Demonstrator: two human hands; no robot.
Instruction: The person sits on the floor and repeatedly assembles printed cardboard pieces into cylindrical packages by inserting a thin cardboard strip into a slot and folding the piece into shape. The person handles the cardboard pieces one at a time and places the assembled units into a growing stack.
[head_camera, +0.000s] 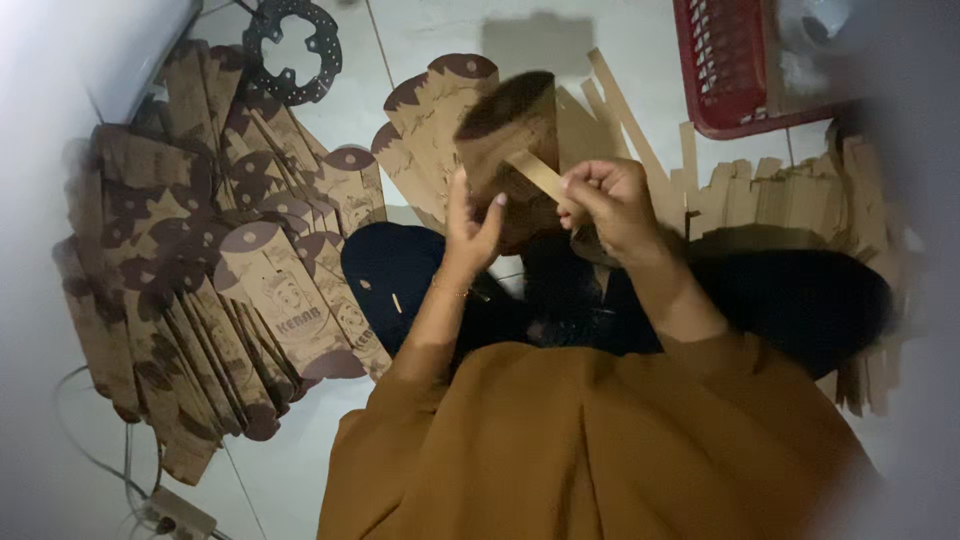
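Cardboard sleeve (510, 140) held up: matt brown kraft paper w/ darker brown printed end, smooth. Strip (535, 172) peeling off it is paler, slightly shiny, backing-paper look. Flat sleeves pile (210, 260) left of held sleeve: same matt kraft card. Cut-off strips (790, 195) to its right: plain matt paper. Basket (725, 65) upper right of it: red glossy plastic. Floor (420, 30): pale smooth tile. Garment (590, 450) below: matt brown cloth.
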